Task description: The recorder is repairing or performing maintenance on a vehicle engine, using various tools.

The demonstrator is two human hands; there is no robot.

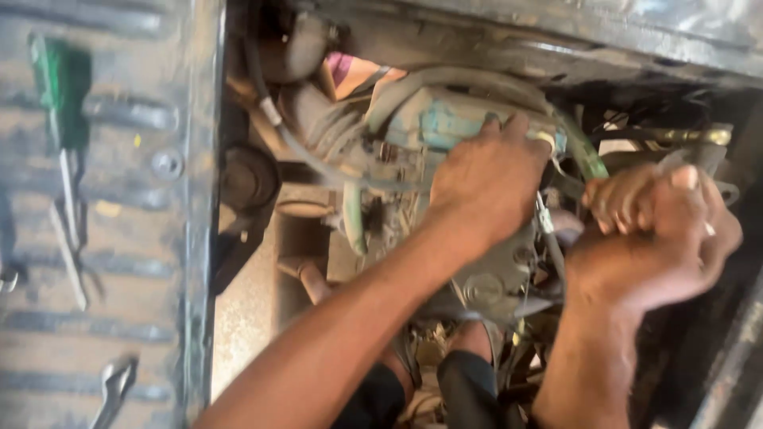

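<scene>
The right hand (656,226) is squeezing something small beside the engine (445,183); I cannot tell what. The left hand (486,181) is lying spread on the engine's top. A green screwdriver (62,103) is resting far left of the engine.

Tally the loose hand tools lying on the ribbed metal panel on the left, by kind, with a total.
Screwdriver with green handle: 1
Bare metal rod-like tool, kind unclear: 1
Spanner, only partly in view: 1
Total: 3, all on the ribbed metal panel
</scene>
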